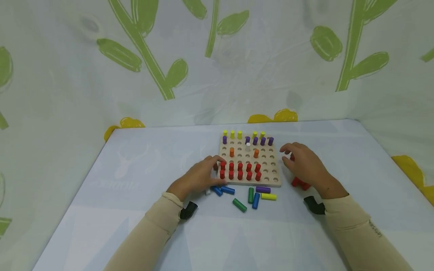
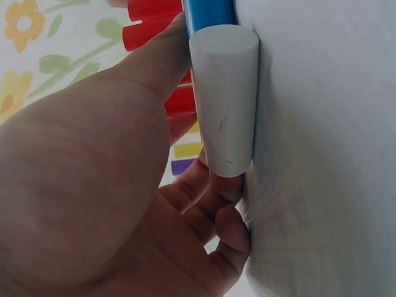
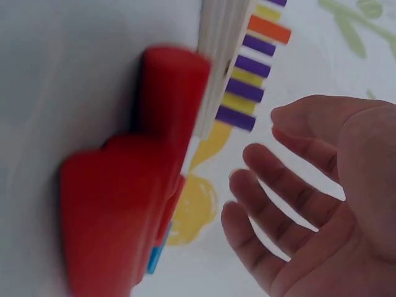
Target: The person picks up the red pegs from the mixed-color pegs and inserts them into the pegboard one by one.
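A wooden pegboard (image 1: pixel 280 177) lies on the table, with red pegs (image 1: pixel 240 175) upright in its two front rows. Yellow pegs (image 1: pixel 232 134), purple pegs (image 1: pixel 255 141), two orange pegs (image 1: pixel 256 153) and a white peg (image 1: pixel 248 146) stand farther back. My left hand (image 1: pixel 201 175) holds the board's front left corner, thumb at the front and fingers along the side; the exact contact is partly hidden. Beside the board's right edge, my right hand (image 1: pixel 306 165) hovers with loosely bent fingers and nothing between them. Loose red pegs (image 3: pixel 117 204) lie beneath it.
In front of the board lie loose blue pegs (image 1: pixel 255 201), green pegs (image 1: pixel 239 205), a purple peg (image 1: pixel 263 189) and a yellow peg (image 1: pixel 269 196). A loose white peg (image 2: pixel 224 102) is close to my left palm. Behind the table (image 1: pixel 162 146) hangs a leaf-patterned cloth (image 1: pixel 264 67).
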### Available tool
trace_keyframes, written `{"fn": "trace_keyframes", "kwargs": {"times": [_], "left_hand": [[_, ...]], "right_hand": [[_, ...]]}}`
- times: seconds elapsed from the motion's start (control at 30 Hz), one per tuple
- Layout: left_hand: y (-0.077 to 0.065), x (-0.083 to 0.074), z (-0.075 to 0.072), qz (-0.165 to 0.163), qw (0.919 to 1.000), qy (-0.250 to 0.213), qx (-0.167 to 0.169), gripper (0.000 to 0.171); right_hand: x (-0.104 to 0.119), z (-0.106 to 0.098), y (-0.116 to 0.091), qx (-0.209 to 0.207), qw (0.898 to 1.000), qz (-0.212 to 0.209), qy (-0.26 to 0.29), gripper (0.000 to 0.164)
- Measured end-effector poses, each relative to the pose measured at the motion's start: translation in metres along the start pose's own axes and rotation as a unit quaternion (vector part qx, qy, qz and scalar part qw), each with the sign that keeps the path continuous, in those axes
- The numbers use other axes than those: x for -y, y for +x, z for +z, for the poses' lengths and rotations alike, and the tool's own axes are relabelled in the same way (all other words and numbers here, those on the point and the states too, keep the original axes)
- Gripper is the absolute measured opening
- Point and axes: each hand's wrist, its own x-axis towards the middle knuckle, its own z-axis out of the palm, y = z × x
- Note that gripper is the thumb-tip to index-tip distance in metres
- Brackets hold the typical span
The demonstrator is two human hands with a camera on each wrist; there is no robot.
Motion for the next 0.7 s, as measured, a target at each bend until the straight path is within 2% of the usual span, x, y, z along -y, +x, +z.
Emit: {"fn": "trace_keyframes", "kwargs": {"times": [0.23,0.47,0.7], "left_hand": [[0.002,0.001,0.001,0.000,1.0000,0.001,-0.002,0.071],[0.002,0.003,0.002,0.003,1.0000,0.001,-0.003,0.072],[0.002,0.003,0.002,0.003,1.0000,-0.001,-0.001,0.072]], "right_hand": [[-0.017,0.000,0.000,-0.014,1.000,0.025,-0.006,0.032],[-0.027,0.000,0.003,0.022,0.997,0.067,-0.005,0.036],[-0.034,0.001,0.005,0.053,0.996,0.078,-0.002,0.037]]}}
